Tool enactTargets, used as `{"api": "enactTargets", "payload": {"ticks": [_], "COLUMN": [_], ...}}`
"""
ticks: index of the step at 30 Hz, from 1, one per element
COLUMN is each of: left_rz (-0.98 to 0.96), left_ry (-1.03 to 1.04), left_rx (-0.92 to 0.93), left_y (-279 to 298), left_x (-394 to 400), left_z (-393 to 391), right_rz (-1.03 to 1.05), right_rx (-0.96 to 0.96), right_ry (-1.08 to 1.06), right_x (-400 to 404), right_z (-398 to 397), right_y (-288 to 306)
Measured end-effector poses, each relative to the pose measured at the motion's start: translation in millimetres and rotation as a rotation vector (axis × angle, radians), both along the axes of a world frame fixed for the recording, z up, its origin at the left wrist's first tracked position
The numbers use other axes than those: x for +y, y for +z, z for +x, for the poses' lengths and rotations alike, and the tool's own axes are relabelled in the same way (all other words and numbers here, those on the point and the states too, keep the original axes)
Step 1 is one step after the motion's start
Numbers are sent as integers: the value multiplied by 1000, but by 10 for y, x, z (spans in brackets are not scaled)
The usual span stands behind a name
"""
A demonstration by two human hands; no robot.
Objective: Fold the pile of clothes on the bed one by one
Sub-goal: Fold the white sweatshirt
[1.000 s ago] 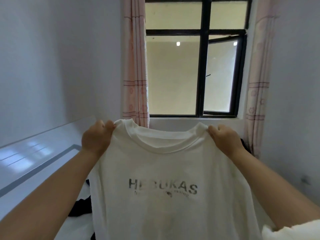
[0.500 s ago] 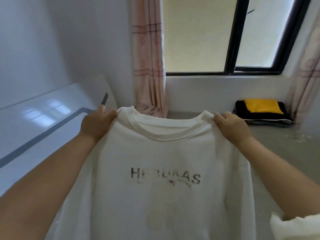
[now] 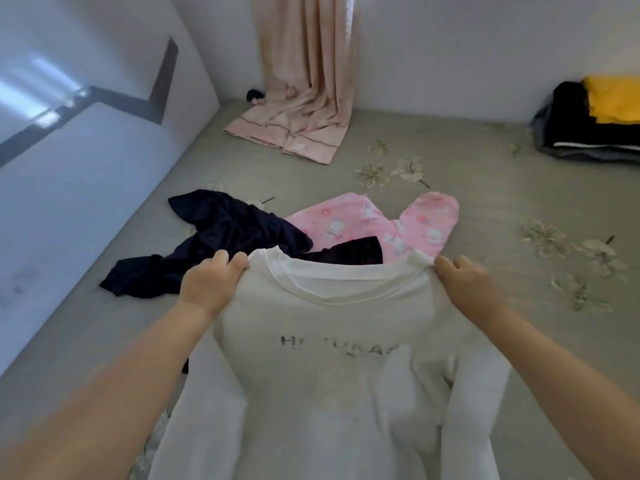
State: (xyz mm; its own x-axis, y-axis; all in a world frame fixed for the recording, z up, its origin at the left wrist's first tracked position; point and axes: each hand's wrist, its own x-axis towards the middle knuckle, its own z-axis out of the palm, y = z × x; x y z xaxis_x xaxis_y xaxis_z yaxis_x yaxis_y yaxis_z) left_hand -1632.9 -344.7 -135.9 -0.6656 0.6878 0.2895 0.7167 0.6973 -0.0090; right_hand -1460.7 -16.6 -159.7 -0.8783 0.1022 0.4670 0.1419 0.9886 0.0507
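Clothes for folding, item in hand: white T-shirt (image 3: 332, 368), printed front facing me, and I am seeing it being held by both shoulders at once. Left hand (image 3: 207, 285) is pinching the left shoulder seam with fingers curled over the cloth; right hand (image 3: 471, 289) is gripping the right shoulder seam the same way, knuckles up. Both forearms are reaching forward and slightly inward from the bottom corners of the view, wrists about level, so the collar is stretching nearly straight between them. I am judging that the shoulder hold is keeping the body of the shirt hanging flat and untwisted, ready for laying down on the bed (image 3: 450, 209); the lower part is draping toward me, one sleeve bunching at the right, and I cannot tell whether the hem is already touching the sheet. Just beyond the collar, items awaiting: dark navy garment (image 3: 221, 233), crumpled, lying to the left; pink printed garment (image 3: 377, 220), partly under it, with a black piece (image 3: 349, 249) showing between the two. Well apart, at the far right corner: folded stack (image 3: 588, 123), black with yellow on top, likely placed there to be clear of the working area. Far centre: pink curtain (image 3: 304, 81) trailing onto the bed.
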Motion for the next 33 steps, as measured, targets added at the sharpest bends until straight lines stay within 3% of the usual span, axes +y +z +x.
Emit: {"api": "enactTargets", "payload": {"ticks": [4,9,12,14,16,18,22,26,33], "left_rz": [85,125,12,-116,-211,-243,-209,-88,-124], "left_ry": [-86,-106,100,284,287,215,148,72,310], "left_rx": [104,104,25,-72,-100,-187,-325,-288,-464], "left_y": [-170,-372,-716,-1056,-1476,-1932,-2524,-2668,-2741], "left_x": [195,592,932,1103,1200,1196,932,517,-394], "left_z": [-527,-1283,-1758,-1912,-1827,-1555,-1023,-707,-152], "right_rz": [24,195,268,127,-26,-137,-200,-218,-207], "right_rx": [138,73,-53,-257,-449,-522,-419,-574,-807], "right_ry": [60,-56,-226,-402,-456,-387,-167,-83,-240], "right_x": [304,584,725,712,491,131,-643,-1055,-1183], "right_z": [-428,-1198,-1593,-1758,-1780,-1706,-1471,-1344,-1395], "right_y": [-102,-179,-422,-743,-1132,-1509,-1985,-2355,-2486]}}
